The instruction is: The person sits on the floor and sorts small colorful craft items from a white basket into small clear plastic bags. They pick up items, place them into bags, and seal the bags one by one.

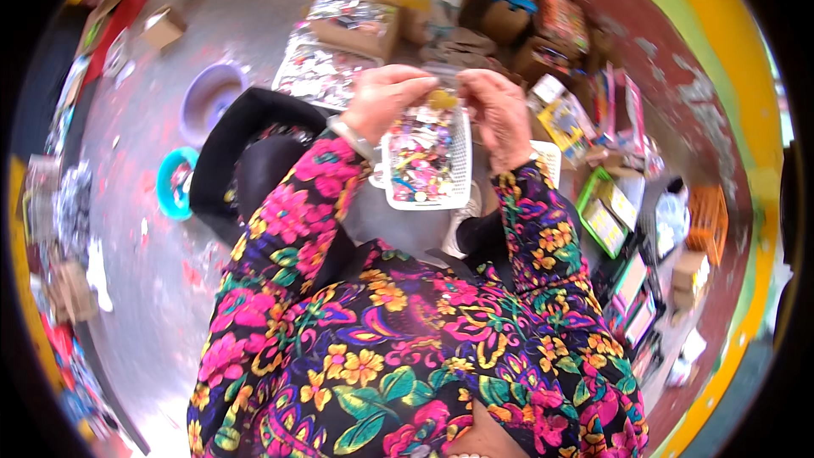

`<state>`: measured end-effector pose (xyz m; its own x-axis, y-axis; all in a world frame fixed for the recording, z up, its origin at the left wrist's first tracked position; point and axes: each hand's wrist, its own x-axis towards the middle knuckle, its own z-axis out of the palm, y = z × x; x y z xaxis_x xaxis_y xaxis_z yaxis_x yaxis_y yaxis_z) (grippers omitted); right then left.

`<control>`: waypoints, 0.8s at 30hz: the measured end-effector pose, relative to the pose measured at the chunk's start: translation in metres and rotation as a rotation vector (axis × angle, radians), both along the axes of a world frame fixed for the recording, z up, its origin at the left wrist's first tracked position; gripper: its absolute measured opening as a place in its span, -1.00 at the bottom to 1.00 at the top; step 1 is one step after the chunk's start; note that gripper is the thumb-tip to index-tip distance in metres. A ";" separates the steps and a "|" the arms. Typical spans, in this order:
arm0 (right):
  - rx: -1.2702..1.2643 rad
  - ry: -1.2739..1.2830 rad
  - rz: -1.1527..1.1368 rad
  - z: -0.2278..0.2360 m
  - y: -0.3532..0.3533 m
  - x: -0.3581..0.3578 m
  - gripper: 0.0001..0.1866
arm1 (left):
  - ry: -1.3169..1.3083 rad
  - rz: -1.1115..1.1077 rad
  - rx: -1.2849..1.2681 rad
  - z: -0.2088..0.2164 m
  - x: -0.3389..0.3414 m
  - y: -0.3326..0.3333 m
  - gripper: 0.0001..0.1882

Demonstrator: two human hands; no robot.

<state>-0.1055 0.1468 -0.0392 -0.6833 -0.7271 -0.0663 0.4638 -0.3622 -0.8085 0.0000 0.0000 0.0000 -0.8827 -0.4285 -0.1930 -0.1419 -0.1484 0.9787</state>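
Both hands are raised over a white plastic basket (465,161) filled with small colourful pieces (421,153). Between my fingertips is what looks like a small clear plastic bag (447,75), with something yellow (441,100) at its lower part. My left hand (388,102) pinches its left edge, thumb and fingers pressed together. On the opposite edge, my right hand (496,110) is closed in a similar pinch. The bag is see-through and slightly blurred, so its exact shape is hard to make out.
A black bin (216,161) stands at my left, beside a purple basin (203,97) and a teal bowl (176,182). Ahead are a white tray of small packets (318,76) and cardboard boxes (386,30). Green (598,212) and orange crates (708,216) sit to the right.
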 end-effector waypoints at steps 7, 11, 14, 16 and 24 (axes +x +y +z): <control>0.272 0.178 0.006 -0.007 0.037 -0.051 -0.76 | 0.390 0.288 0.193 0.014 0.015 0.020 -0.85; 0.425 0.165 0.049 -0.018 0.045 -0.057 -0.78 | 0.433 0.503 0.123 0.021 0.083 -0.017 -0.84; 0.456 0.139 0.108 -0.020 0.045 -0.056 -0.80 | 0.295 0.715 -0.075 -0.016 0.151 -0.051 -0.85; 0.483 0.131 0.097 -0.018 0.048 -0.053 -0.80 | 0.182 0.799 -0.070 -0.062 0.202 -0.068 -0.84; 0.546 0.068 0.160 -0.026 0.049 -0.038 -0.78 | -0.110 1.034 0.372 -0.183 0.290 -0.054 -0.88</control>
